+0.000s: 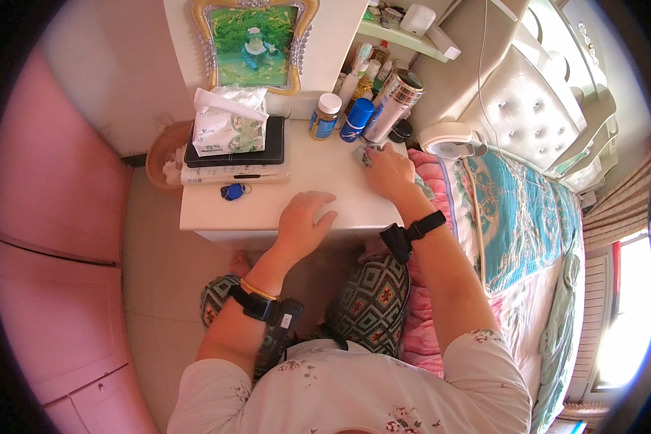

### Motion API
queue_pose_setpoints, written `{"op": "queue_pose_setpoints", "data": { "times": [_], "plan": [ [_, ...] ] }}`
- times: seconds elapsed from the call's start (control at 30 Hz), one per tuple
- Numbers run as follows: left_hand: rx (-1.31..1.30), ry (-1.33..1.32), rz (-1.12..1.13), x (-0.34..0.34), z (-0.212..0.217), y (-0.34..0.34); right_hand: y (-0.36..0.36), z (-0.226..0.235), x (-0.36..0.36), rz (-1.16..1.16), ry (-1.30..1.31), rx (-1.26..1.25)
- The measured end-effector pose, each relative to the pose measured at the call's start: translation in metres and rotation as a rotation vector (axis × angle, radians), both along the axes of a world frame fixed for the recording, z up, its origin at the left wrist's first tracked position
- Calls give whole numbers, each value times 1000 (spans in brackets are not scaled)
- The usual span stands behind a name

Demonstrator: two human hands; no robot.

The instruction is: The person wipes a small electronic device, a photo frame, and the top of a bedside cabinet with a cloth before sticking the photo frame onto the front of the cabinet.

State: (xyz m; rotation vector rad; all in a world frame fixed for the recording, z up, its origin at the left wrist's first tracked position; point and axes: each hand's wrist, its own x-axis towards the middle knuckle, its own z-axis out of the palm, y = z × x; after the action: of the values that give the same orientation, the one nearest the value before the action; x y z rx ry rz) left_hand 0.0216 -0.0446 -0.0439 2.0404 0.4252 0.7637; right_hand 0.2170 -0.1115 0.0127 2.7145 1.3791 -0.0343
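Two hands on a small white bedside table (pixel 267 210), seen from above.

The left hand (pixel 305 220) lies flat and open on the table top, holding nothing. Further on, the right hand (pixel 388 172) closes its fingers on a small grey patterned object (pixel 361 155) at the table's right edge. Behind it stand a shiny steel flask (pixel 394 103), a blue can (pixel 357 119) and a brown jar with white lid (pixel 326 116); a blue key fob (pixel 232 192) lies to the left.

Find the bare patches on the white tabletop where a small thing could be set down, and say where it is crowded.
Bare tabletop lies between the book stack and the right hand, behind the left hand. A smaller strip runs along the front edge below the blue key fob. The back right is crowded with bottles and a steel flask.
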Motion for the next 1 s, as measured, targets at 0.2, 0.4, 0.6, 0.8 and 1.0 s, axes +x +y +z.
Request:
{"op": "queue_pose_setpoints", "data": {
  "times": [0.2, 0.4, 0.6, 0.8, 1.0],
  "plan": [
    [9, -36, -47, -1, 2, -2, -7, 5, -1, 6, -18, -11],
    [105, -13, -25, 1, 2, 0, -19, 6, -12, 127, 19, -31],
    [24, -21, -18, 4, 1, 0, -15, 10, 10, 133, -50, 37],
    [5, -33, -12, 4, -2, -2, -15, -4, 22, 22, 5, 88],
    [-153, 5, -1, 17, 8, -1, -55, 7, 5, 44, 130, 154]
  ]
}}
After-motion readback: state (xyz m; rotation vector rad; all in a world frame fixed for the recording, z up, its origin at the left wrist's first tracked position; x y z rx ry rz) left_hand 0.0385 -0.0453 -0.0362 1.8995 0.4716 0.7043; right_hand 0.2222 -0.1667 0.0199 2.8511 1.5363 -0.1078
